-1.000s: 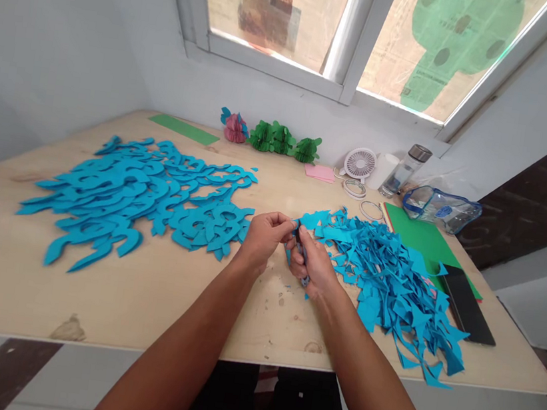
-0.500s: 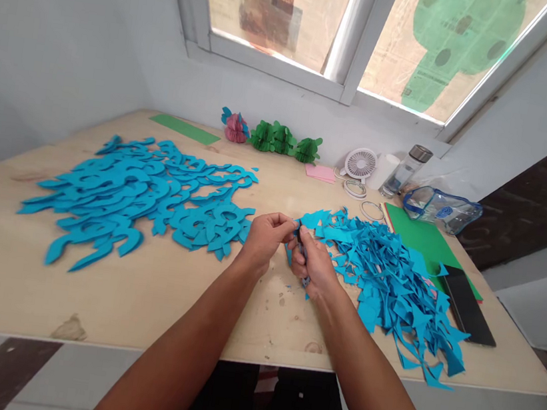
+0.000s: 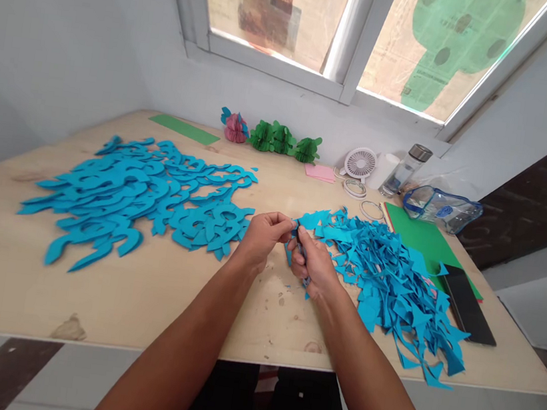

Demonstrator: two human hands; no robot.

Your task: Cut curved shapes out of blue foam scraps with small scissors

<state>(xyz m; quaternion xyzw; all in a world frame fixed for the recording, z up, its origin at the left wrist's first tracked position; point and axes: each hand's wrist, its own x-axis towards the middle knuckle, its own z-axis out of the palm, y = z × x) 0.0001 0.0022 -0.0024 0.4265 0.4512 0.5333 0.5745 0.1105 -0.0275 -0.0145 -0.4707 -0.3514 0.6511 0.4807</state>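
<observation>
Both my hands meet over the middle of the wooden table (image 3: pixel 150 303). My left hand (image 3: pixel 263 236) pinches a small blue paper piece (image 3: pixel 294 229) between thumb and fingers. My right hand (image 3: pixel 315 264) is closed around a blue-handled tool, probably scissors (image 3: pixel 304 280), whose tip is at the same piece; most of the tool is hidden by my fingers. To the left lies a spread of cut blue paper shapes (image 3: pixel 139 191). Right of my hands sits a heap of blue paper scraps (image 3: pixel 394 281).
Green paper sheets (image 3: pixel 420 241) and a black flat object (image 3: pixel 467 304) lie at the right. Along the back wall stand paper decorations (image 3: pixel 277 138), a small white fan (image 3: pixel 361 163), tape rolls (image 3: pixel 355 188), a bottle (image 3: pixel 404 168), a clear pouch (image 3: pixel 441 209) and pink notes (image 3: pixel 321 172).
</observation>
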